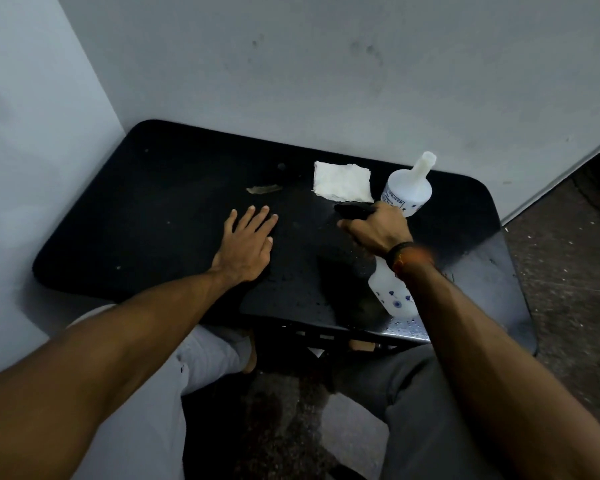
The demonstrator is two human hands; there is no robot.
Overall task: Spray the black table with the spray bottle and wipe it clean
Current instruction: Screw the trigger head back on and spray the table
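Two hands work over the black table [153, 209]: the right hand [378, 230] grips a spray bottle [392, 292] by its black trigger head, the left hand [246, 244] lies flat, fingers spread. Farther back, a folded white cloth [342, 181] sits beside a second bottle [409, 188] (capless).

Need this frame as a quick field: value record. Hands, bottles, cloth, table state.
left hand: flat on black table, open, empty
right hand: closed on spray bottle, black nozzle pointing left
second bottle: white, upright, no sprayer, behind right hand
folded white cloth: untouched, near back edge
debris scrap: left of cloth
table surface: droplets near front right
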